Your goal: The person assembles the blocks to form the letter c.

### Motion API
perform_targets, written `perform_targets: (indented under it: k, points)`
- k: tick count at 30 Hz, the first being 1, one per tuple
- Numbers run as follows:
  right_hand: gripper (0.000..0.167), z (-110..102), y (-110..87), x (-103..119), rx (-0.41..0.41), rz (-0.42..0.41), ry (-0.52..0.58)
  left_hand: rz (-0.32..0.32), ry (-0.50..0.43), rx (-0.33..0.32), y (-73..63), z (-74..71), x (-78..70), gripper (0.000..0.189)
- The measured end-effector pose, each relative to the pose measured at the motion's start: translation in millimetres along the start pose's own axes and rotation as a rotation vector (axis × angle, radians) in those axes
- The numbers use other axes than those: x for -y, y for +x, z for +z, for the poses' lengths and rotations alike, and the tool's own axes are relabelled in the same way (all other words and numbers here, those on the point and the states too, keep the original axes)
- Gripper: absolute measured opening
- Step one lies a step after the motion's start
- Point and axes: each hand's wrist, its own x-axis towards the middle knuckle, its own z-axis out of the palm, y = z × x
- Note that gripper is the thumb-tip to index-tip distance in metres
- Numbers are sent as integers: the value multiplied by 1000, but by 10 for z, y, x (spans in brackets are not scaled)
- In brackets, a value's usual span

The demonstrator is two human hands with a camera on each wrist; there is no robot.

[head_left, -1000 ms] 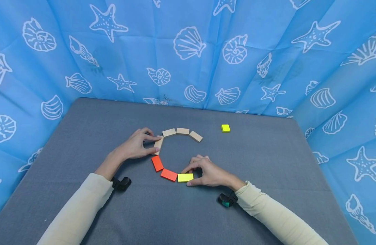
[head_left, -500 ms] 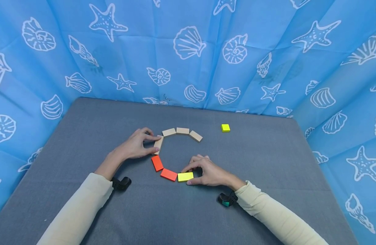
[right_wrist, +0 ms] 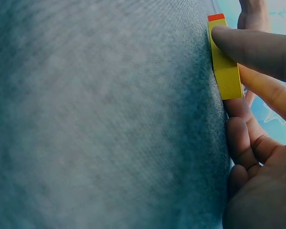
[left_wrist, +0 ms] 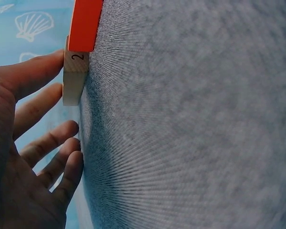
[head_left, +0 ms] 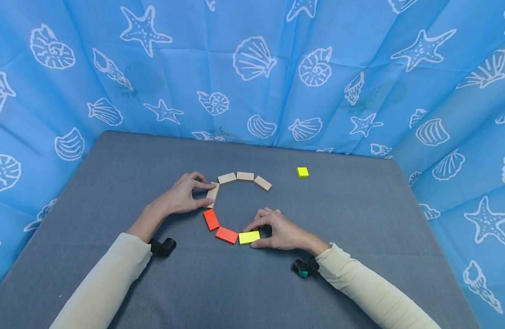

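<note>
Flat blocks lie in a C-shaped curve on the grey cloth. My left hand (head_left: 182,194) holds a plain wooden block (head_left: 213,193) on the curve's left side, thumb near one end and index finger near the other. In the left wrist view this wooden block (left_wrist: 75,78) shows a printed 2. Below it come a red block (head_left: 211,220) and a second red block (head_left: 226,235). At the curve's near end, my right hand (head_left: 279,230) pinches a yellow block (head_left: 248,237) between thumb and index finger, its left end against the second red block.
Three more wooden blocks, the middle one (head_left: 245,176) among them, form the far side of the curve. A separate small yellow block (head_left: 302,172) lies at the back right. Behind the grey table (head_left: 359,205) hangs a blue shell-patterned curtain (head_left: 236,91).
The yellow block under my right hand has turned slightly, its right end moving a little away from me. My left hand and the other blocks have stayed where they were.
</note>
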Motion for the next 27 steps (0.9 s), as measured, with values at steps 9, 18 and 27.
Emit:
perform_targets:
  k: [9, 18, 27]
  points:
    - [42, -67, -21, -40, -39, 6, 96, 2, -6, 2, -2, 3, 5, 51]
    - [36, -364, -57, -197, -281, 23, 101, 5, -8, 6, -2, -5, 15, 51]
    - [33, -781, -65, -563, -597, 188, -28, 18, -13, 7, -3, -4, 20, 52]
